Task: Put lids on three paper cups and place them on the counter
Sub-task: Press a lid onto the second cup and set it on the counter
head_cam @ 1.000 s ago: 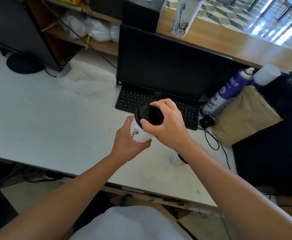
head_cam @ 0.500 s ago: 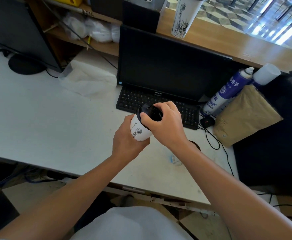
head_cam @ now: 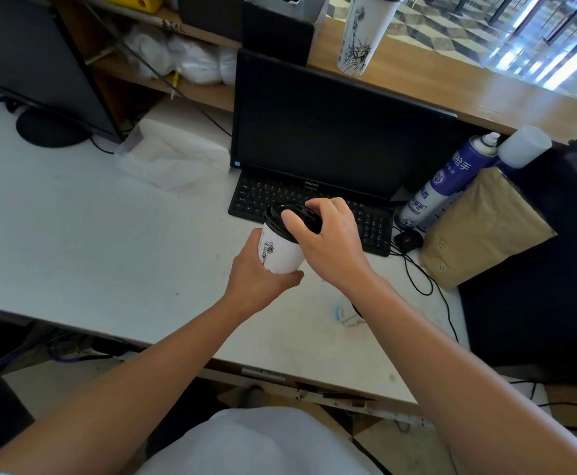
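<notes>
I hold a white paper cup [head_cam: 278,251] with a black drawing on its side, tilted above the white desk [head_cam: 74,234]. My left hand [head_cam: 259,279] grips the cup from below and behind. My right hand [head_cam: 328,241] presses on the black lid [head_cam: 280,219] that sits on the cup's rim, thumb across its top. Another white cup with a black lid [head_cam: 366,32] stands upright on the wooden counter [head_cam: 485,94] behind the monitor. Under my right forearm, part of a dark round thing [head_cam: 355,310] lies on the desk, mostly hidden.
A black monitor [head_cam: 331,128] and keyboard [head_cam: 273,200] stand right behind the cup. A blue spray can [head_cam: 444,180], a brown paper bag [head_cam: 479,231], a mouse [head_cam: 408,240] and cables lie at the right. A second monitor [head_cam: 30,60] and white plastic wrap [head_cam: 174,159] sit at the left.
Both hands with the cup have shifted slightly up and away, toward the keyboard. The right hand's grip on the lid has stayed in place.
</notes>
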`<state>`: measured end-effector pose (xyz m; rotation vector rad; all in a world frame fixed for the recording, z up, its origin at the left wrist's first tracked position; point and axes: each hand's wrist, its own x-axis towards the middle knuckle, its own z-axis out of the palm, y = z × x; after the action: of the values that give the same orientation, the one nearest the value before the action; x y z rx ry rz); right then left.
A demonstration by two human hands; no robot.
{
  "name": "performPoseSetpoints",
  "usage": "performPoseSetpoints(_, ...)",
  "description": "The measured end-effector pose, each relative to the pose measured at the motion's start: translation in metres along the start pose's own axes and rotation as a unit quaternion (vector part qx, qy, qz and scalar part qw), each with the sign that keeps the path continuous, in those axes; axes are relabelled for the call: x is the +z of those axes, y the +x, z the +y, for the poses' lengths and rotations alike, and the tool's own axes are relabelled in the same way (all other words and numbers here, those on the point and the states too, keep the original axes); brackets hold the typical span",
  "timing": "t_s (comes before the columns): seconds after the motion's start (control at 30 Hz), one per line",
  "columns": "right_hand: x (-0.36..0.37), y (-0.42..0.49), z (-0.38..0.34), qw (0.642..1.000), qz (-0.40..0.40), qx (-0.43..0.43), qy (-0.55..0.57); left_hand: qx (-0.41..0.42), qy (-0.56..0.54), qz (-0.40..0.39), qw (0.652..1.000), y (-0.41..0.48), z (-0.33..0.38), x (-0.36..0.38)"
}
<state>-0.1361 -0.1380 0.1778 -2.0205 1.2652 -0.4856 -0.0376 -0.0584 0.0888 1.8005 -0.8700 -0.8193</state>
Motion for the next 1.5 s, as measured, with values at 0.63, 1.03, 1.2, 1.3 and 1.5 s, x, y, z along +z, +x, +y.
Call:
performPoseSetpoints(0.63, 0.012, -0.012, 0.014, 0.972, -0.054, -0.025, 0.225, 0.075, -0.043, 0.061, 0.994, 0.009, 0.006, -0.002)
performPoseSetpoints(1.03, -0.006, -0.003, 0.01, 0.947, -0.082, -0.03, 0.309, 0.052, -0.061, 0.032, 0.996, 0.019, 0.005, 0.003)
performPoseSetpoints(1.2, -0.009, -0.001, 0.014, 0.943, -0.094, -0.033, 0.319, 0.053, -0.052, 0.037, 0.997, 0.017, 0.01, 0.002)
performPoseSetpoints(1.3, -0.009, 0.001, 0.016, 0.94, -0.091, -0.038, 0.327, 0.054, -0.049, 0.039, 0.997, 0.016, 0.014, 0.001)
performPoseSetpoints(1.5, -0.011, 0.003, 0.016, 0.946, -0.103, -0.039, 0.305, 0.061, -0.034, 0.033, 0.997, 0.015, 0.014, -0.001)
